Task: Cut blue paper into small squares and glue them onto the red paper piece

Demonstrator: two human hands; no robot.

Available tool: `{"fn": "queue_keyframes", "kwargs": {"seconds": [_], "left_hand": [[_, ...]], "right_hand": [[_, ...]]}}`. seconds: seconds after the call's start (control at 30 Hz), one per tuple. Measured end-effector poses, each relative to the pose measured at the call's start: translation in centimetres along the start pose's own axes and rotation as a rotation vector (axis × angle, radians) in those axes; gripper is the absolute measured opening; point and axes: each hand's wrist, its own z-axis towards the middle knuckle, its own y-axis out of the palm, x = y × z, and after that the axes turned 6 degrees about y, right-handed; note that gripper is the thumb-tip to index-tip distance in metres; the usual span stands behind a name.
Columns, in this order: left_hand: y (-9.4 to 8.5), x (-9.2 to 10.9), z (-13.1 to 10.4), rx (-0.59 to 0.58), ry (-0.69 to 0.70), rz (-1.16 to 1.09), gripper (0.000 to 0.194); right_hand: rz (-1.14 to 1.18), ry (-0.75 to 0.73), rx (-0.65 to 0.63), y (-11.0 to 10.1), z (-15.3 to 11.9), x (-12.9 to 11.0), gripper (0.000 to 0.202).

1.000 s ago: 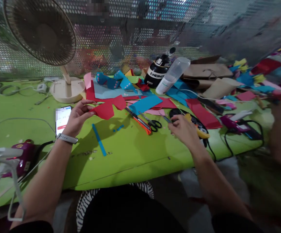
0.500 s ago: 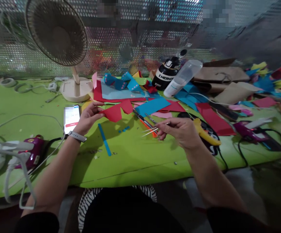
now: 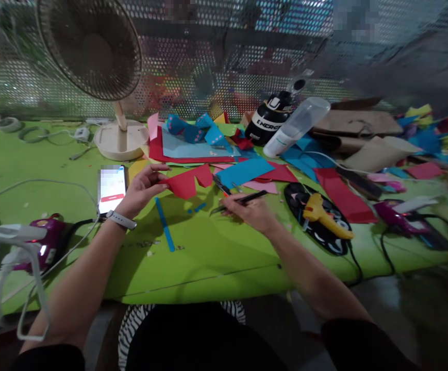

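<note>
My left hand [image 3: 145, 189] pinches the left end of a red paper piece [image 3: 187, 184] between thumb and fingers. The paper has notched edges and is held just above the table. In my right hand [image 3: 249, 208] is a slim pair of tweezers [image 3: 255, 196], dark in this light, with the tips pointing left, below the paper and apart from it. Under the paper lie a narrow blue paper strip [image 3: 164, 224] and small blue scraps [image 3: 197, 207]. A cutter [image 3: 220, 185] lies behind my right hand, partly hidden by it.
A yellow glue gun [image 3: 326, 216] rests on a black tray [image 3: 291, 191] at the right. Left stand a phone [image 3: 111, 188], a fan [image 3: 120, 139] and a purple power socket [image 3: 51, 239]. Behind are coloured papers [image 3: 245, 172], a black bottle [image 3: 266, 123] and a clear bottle [image 3: 299, 126].
My right hand has moved left, nearer the red paper, and the tweezers have turned in it. The red paper has tilted slightly in my left hand. The view has shifted a little.
</note>
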Motion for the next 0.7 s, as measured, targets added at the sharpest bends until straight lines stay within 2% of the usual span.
{"fn": "queue_keyframes", "kwargs": {"seconds": [0.07, 0.13, 0.4, 0.7], "left_hand": [[0.0, 0.0, 0.1, 0.007, 0.006, -0.003, 0.037], [0.0, -0.1, 0.2, 0.015, 0.009, -0.007, 0.038], [0.1, -0.4, 0.4, 0.039, 0.006, 0.003, 0.037], [0.1, -0.6, 0.4, 0.040, -0.006, -0.026, 0.036]], "right_hand": [[0.138, 0.025, 0.165, -0.4, 0.6, 0.9, 0.038], [0.203, 0.039, 0.238, -0.3, 1.1, 1.7, 0.038], [0.194, -0.033, 0.141, 2.1, 1.2, 3.4, 0.038], [0.175, -0.088, 0.132, 2.1, 0.8, 3.5, 0.032]]}}
